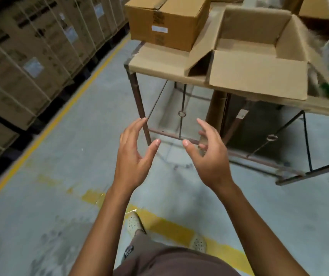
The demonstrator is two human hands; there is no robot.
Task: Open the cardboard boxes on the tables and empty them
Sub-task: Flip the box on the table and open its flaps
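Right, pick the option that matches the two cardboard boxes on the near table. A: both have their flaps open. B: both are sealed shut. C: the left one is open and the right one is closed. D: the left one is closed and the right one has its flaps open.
D: the closed box on the left has its top flaps down and taped, while the open box beside it has its flaps spread and its inside visible.

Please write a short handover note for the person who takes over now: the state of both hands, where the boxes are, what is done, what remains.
Left hand and right hand: both open, holding nothing, raised in front of the table.
Open box: on the table, flaps spread, looks empty inside.
Closed box: behind it to the left on the table, flaps shut.
Left: open the closed box and empty it.
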